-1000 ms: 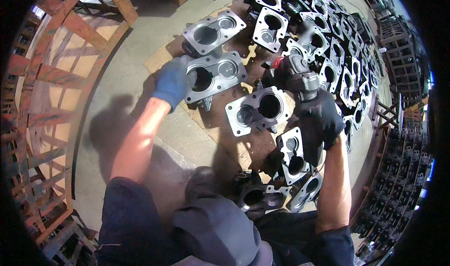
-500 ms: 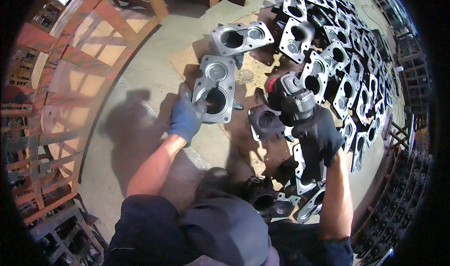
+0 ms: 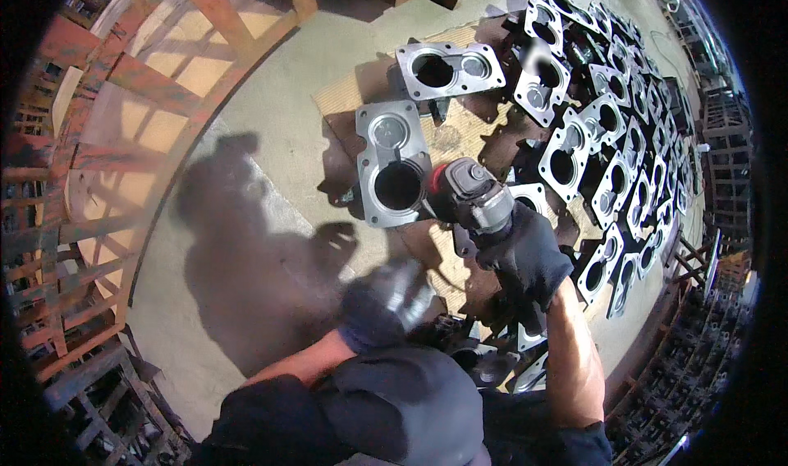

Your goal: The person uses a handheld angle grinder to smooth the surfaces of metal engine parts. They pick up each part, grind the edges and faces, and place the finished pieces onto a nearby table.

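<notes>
My right hand [image 3: 525,257], in a black glove, grips a grey and red angle grinder [image 3: 466,195]. The tool's head is at the right edge of a grey metal casting [image 3: 392,164] with two round openings, which lies on the floor. My left hand [image 3: 379,306], in a dark blue glove, is blurred and drawn back near my knee, apart from the casting. I cannot make out whether it holds anything.
A second two-hole casting [image 3: 450,68] lies farther out on cardboard [image 3: 345,96]. Several similar castings [image 3: 611,150] fill rows to the right. Red wooden pallets and frames [image 3: 107,137] stand on the left, and dark metal racks [image 3: 698,367] line the right side.
My left hand has let go of the near casting and pulled back toward my body. The grinder has moved left, up to that casting's edge. My view has shifted closer.
</notes>
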`<state>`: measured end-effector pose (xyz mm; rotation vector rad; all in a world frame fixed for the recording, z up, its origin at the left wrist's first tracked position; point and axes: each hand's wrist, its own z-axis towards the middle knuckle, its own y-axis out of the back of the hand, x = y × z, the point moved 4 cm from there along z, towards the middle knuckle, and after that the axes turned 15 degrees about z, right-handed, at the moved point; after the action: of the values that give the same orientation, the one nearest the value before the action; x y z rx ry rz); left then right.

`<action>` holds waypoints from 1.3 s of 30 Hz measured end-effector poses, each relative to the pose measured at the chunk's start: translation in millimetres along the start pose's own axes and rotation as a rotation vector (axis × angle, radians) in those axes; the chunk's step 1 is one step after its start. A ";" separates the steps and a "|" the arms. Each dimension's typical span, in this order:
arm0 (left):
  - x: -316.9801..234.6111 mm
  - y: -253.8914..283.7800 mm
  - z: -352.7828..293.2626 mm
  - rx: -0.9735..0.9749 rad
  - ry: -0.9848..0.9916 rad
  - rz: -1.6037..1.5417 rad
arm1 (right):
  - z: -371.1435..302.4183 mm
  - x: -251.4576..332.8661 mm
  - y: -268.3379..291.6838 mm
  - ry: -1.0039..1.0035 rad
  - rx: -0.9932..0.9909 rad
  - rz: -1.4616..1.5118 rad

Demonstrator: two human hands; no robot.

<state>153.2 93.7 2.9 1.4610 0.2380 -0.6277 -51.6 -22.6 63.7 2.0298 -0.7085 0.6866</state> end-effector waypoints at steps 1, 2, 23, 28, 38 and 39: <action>-5.2 -19.4 -1.1 0.173 -0.012 -0.210 | 2.1 0.9 -5.5 -0.089 0.005 0.096; -13.0 -44.7 -2.5 0.346 -0.024 -0.422 | 3.2 -0.3 -10.0 -0.181 0.008 0.192; -82.6 -86.7 76.5 0.512 0.155 -1.099 | 49.7 -6.5 -8.5 -0.001 -0.118 -0.113; -82.1 -89.4 67.8 0.551 0.059 -1.047 | 36.7 9.5 -11.1 -0.060 -0.098 -0.109; -56.8 -132.5 88.3 0.291 0.256 -1.369 | 74.4 35.7 -8.4 0.020 -0.079 -0.128; -67.7 -115.3 84.1 0.362 0.165 -1.103 | 55.9 36.4 -3.2 -0.034 -0.031 -0.144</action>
<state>18.2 30.9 -49.8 1.6628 1.1488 -1.4847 -12.9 -77.0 60.2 2.0454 -0.5822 0.5551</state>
